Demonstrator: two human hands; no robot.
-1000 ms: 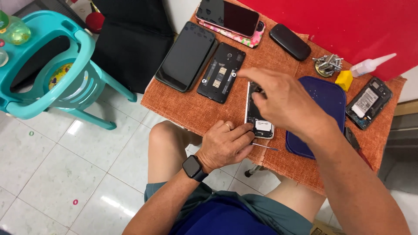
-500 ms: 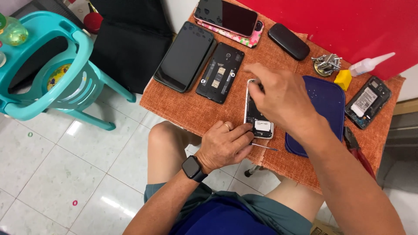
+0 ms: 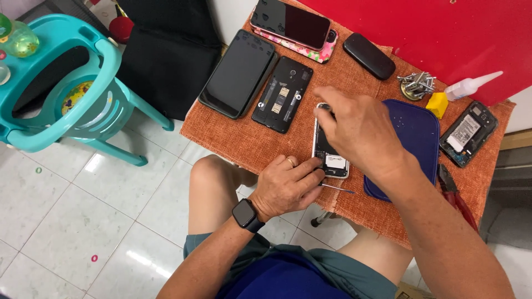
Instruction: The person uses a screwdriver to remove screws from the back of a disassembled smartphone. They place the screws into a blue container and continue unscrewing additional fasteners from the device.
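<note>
Bare cloth [image 3: 266, 145] left; blue pad [image 3: 413, 138] crowds the right.

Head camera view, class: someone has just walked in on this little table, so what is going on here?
A seated person works on an opened phone lying back-up on an orange cloth. The left hand steadies its lower edge, with a thin metal tool beside it. The right hand covers the phone's upper part, fingertips at its top edge. Around them lie a dark blue mat, a black phone, another backless phone, a pile of screws and a glue bottle.
</note>
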